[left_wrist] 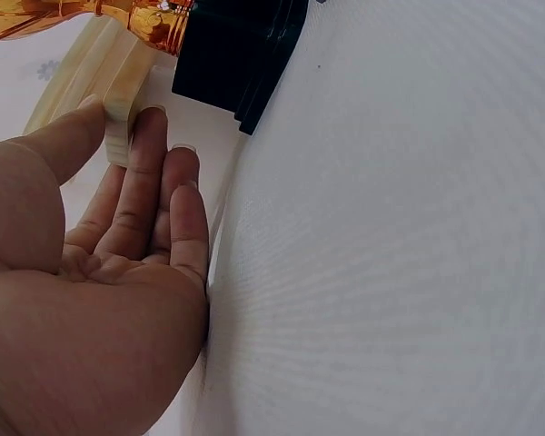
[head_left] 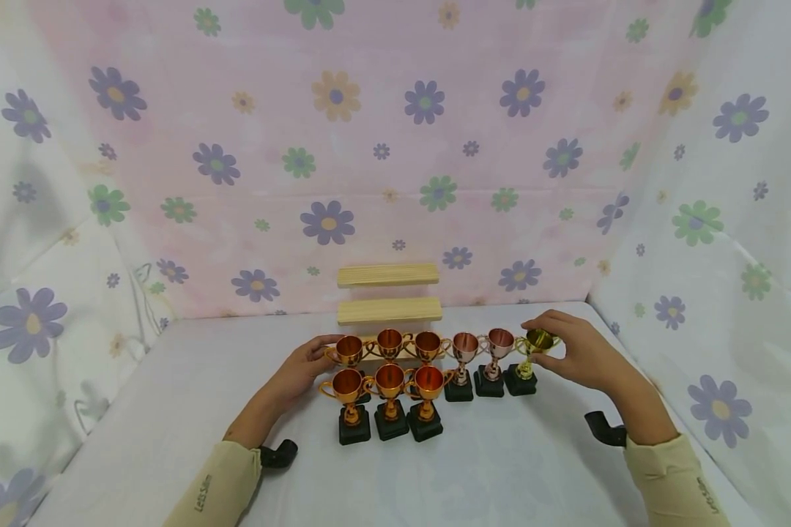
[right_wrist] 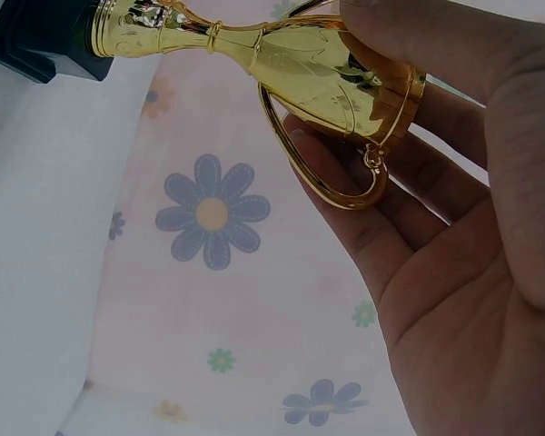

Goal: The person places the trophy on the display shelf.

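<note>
A gold trophy on a black base stands at the right end of the back row. My right hand grips its cup, thumb over the rim and fingers under the handle. My left hand lies open beside the leftmost orange trophy. Its straight fingers touch the end of the lowest wooden step, beside a black trophy base.
A stepped wooden shelf stands at the back centre. Three orange trophies form a front row, with three more behind them. Two pink trophies stand left of the gold one. Floral cloth walls enclose the white table.
</note>
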`<state>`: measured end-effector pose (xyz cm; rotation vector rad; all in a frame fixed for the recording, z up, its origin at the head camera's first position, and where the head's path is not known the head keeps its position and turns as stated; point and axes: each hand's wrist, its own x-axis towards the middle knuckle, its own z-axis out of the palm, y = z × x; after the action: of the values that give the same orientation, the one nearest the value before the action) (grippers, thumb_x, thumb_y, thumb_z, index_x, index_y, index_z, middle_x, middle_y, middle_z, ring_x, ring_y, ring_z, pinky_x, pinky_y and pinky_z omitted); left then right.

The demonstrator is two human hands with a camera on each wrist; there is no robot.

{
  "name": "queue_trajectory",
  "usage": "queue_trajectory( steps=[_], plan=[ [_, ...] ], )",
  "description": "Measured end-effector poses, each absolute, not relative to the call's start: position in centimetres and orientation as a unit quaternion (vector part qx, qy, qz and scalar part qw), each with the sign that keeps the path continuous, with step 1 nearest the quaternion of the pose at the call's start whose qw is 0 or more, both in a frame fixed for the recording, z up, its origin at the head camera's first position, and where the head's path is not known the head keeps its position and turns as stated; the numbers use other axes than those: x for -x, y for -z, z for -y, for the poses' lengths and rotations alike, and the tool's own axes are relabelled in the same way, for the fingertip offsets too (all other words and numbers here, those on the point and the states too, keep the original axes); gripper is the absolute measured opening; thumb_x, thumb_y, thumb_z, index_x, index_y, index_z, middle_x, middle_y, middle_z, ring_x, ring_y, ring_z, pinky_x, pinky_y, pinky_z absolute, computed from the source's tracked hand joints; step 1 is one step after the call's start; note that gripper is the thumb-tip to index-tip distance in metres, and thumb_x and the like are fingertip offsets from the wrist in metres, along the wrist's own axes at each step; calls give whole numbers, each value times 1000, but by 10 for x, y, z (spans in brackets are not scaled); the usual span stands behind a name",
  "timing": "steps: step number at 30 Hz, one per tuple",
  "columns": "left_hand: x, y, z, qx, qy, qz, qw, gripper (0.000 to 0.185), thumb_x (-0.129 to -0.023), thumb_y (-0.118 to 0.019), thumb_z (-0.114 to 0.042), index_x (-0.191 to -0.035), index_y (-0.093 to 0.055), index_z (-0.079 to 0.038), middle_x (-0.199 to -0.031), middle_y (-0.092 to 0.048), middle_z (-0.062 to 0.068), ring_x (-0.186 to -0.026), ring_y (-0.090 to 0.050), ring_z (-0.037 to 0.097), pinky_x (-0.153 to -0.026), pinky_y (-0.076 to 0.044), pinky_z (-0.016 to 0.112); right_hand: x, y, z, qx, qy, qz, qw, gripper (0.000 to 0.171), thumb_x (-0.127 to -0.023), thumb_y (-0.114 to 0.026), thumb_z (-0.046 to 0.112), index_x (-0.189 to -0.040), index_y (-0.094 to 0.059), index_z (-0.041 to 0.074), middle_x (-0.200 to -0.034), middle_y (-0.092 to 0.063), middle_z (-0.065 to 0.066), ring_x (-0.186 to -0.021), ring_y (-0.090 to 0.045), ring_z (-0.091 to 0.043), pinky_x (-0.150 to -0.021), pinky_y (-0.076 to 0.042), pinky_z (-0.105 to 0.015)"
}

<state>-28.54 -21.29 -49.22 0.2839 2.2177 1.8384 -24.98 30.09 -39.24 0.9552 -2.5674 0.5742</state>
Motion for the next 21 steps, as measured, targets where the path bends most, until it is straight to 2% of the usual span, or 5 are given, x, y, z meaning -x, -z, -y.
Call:
queue_trajectory(
  steps=[7,13,21],
  plan=[
    [285,493,213,-98,-633,-758,121,51,-109,-62,-27,-157,-49,-11,-140,-69,10,-131,-60,31,-123,-28,61,249,390,-303,-334,-191,905,183,53,-79,-93,3,-127,-73,9,-113,-72,1,-89,-66,-10,-78,-60,-42],
    [285,493,214,-103,-636,-755,121,50,-110,-60,-22,-157,-48,-10,-135,-71,9,-129,-61,33,-121,-31,60,247,386,-307,-331,-185,904,195,55,-80,-93,6,-130,-71,8,-116,-74,0,-96,-69,-16,-81,-60,-46],
    [284,494,214,-103,-636,-755,122,50,-110,-61,-25,-157,-49,-11,-140,-68,10,-130,-61,31,-122,-29,61,243,380,-309,-311,-195,908,204,48,-82,-92,6,-126,-72,9,-115,-73,-1,-95,-67,-16,-79,-59,-47]
  ],
)
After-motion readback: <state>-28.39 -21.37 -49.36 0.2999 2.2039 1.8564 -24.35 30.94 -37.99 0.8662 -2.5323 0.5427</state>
